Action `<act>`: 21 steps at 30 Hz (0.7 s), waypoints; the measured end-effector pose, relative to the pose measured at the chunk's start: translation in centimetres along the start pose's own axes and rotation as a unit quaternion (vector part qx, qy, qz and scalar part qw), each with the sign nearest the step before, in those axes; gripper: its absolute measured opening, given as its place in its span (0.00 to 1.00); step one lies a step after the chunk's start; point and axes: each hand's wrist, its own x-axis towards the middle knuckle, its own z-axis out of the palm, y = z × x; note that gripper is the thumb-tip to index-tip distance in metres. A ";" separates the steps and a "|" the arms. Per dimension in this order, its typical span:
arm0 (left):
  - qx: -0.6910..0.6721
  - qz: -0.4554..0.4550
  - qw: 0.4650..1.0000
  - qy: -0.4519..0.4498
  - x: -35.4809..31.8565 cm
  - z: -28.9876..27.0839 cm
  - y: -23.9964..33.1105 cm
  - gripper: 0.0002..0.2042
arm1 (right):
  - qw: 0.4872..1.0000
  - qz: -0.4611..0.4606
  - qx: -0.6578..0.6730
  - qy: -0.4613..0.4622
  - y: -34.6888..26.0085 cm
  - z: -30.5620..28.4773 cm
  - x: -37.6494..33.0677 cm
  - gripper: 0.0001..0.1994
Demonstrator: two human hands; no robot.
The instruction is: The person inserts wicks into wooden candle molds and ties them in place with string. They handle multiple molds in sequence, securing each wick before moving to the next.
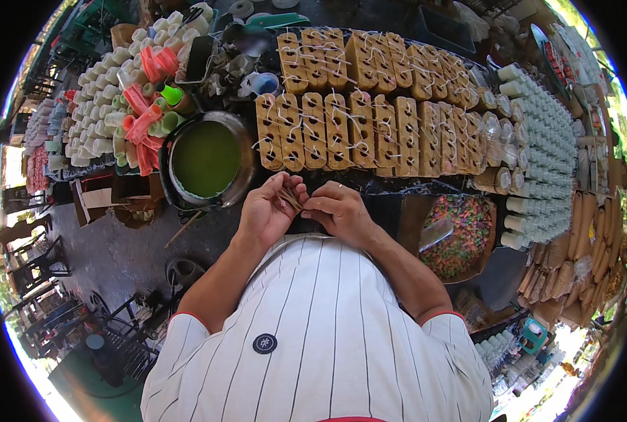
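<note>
1. Hands meet over the near edge of a stall counter (391,184). Left hand (268,207) curled, fingers closed around a small bundle of thin brown sticks (290,199); the sticks poke out toward the right.
2. Right hand (336,208) just beside the left, fingertips pinched together at the sticks' end; a ring shows on one finger. Whether it grips a single stick, cannot tell.
3. Bundle sits between both hands, just in front of the person's striped white shirt (327,337).
4. Beyond the hands: two rows of tan blocks (370,133) standing upright, crossed with white string.
5. Left of the blocks, a round metal bowl of green liquid (206,158), near the left hand.
6. Farther left, white cups (99,105) and pink and green tubes (144,119) stacked together.
7. Right of the right hand, a tray of mixed coloured candy (461,235) with a clear scoop (437,233) lying in it.
8. Far right, rows of pale bottles (546,141).
</note>
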 end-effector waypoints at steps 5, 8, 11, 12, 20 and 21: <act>0.039 0.040 0.998 0.004 -0.2 -0.7 -1.6 0.08 | 0.999 -0.024 -0.016 0.016 0.6 0.4 -0.8 0.10; 0.347 0.189 0.918 0.023 1.1 -2.6 0.1 0.08 | 0.995 0.006 -0.062 0.079 0.7 0.9 -0.4 0.09; 0.652 0.375 0.657 0.057 0.5 0.1 1.0 0.08 | 0.973 -0.022 -0.204 0.102 2.0 1.2 0.8 0.08; 0.726 0.422 0.540 0.045 0.6 0.7 1.5 0.07 | 0.961 -0.041 -0.255 0.101 2.6 1.4 1.2 0.07; 0.819 0.435 0.374 0.030 4.2 1.5 2.5 0.05 | 0.925 -0.055 -0.366 0.090 3.9 3.6 3.0 0.11; 0.824 0.426 0.373 0.027 4.5 1.3 2.5 0.05 | 0.925 -0.052 -0.367 0.088 3.9 3.6 3.1 0.11</act>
